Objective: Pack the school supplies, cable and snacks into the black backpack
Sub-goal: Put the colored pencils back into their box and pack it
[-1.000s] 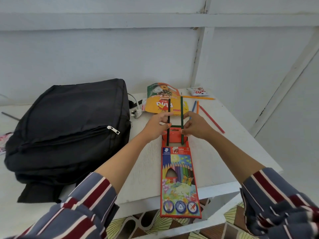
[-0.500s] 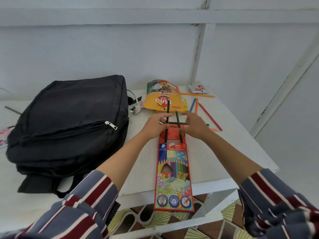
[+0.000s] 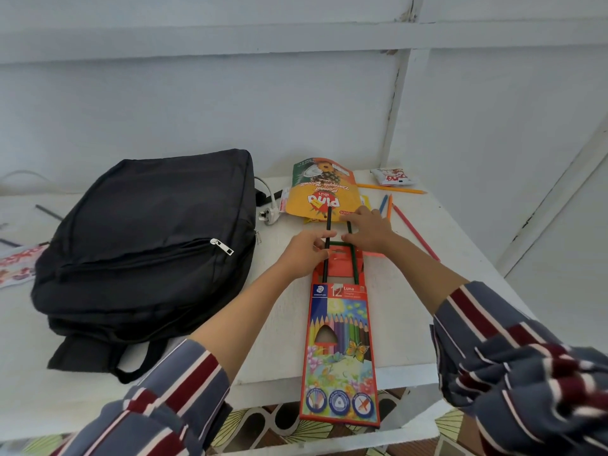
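Observation:
A colourful coloured-pencil box (image 3: 340, 350) lies lengthwise on the white table (image 3: 404, 311), its near end past the table edge and its orange flap open at the far end. My left hand (image 3: 304, 255) pinches a dark pencil (image 3: 327, 238) standing in the box mouth. My right hand (image 3: 368, 230) holds a green pencil (image 3: 353, 263) at the mouth. The black backpack (image 3: 148, 245) lies zipped to the left.
A yellow biscuit packet (image 3: 320, 189), a white plug with cable (image 3: 268, 213) and a small red-and-white snack packet (image 3: 391, 176) lie at the back. Loose pencils (image 3: 414, 233) lie right of my hands. A patterned pouch (image 3: 16, 263) sits at the far left.
The view shifted slightly. Both hands stayed at the box mouth; the right hand's green pencil has slid deeper into the box.

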